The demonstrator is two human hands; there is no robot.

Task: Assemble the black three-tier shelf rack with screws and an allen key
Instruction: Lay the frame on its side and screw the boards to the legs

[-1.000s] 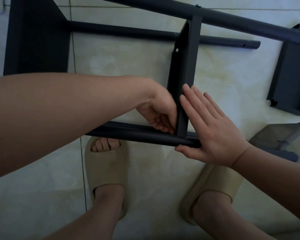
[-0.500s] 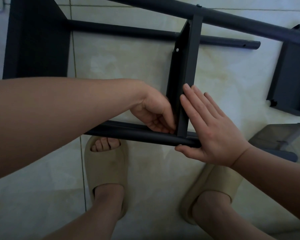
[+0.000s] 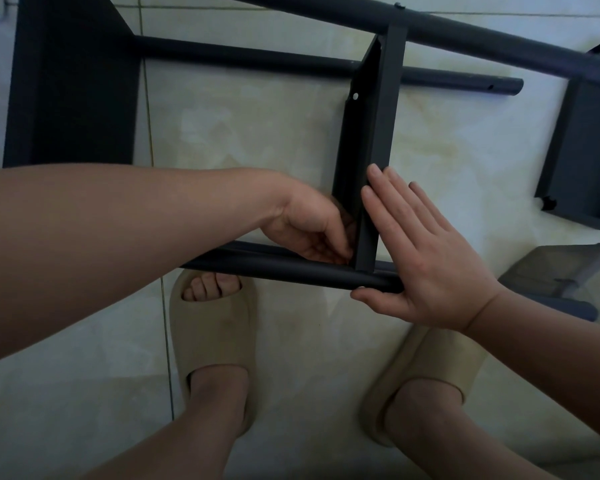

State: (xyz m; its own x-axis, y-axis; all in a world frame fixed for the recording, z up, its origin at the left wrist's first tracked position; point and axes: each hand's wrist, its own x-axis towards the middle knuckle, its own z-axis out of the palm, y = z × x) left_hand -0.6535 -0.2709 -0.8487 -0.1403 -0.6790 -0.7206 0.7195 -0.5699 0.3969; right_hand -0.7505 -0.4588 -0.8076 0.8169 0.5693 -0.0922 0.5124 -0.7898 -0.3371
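The black rack lies on its side on the tiled floor. Its middle shelf (image 3: 371,133) stands on edge between the near pole (image 3: 274,266) and the far pole (image 3: 465,36). My left hand (image 3: 305,226) reaches into the inner corner where this shelf meets the near pole, fingertips curled and pinched together there; what they pinch is hidden. My right hand (image 3: 426,265) lies flat against the shelf's outer face, thumb under the pole. A silver screw head (image 3: 355,96) shows higher up on the shelf's flange.
Another shelf (image 3: 73,81) is at the left end and a third (image 3: 582,150) at the right. A lower pole (image 3: 257,58) lies along the floor. My feet in beige sandals (image 3: 212,334) stand just under the near pole. A grey object (image 3: 551,271) sits at right.
My left hand has shifted slightly at the corner joint, its wrist turning and fingertips staying at the same spot. My right hand and the rack have not moved.
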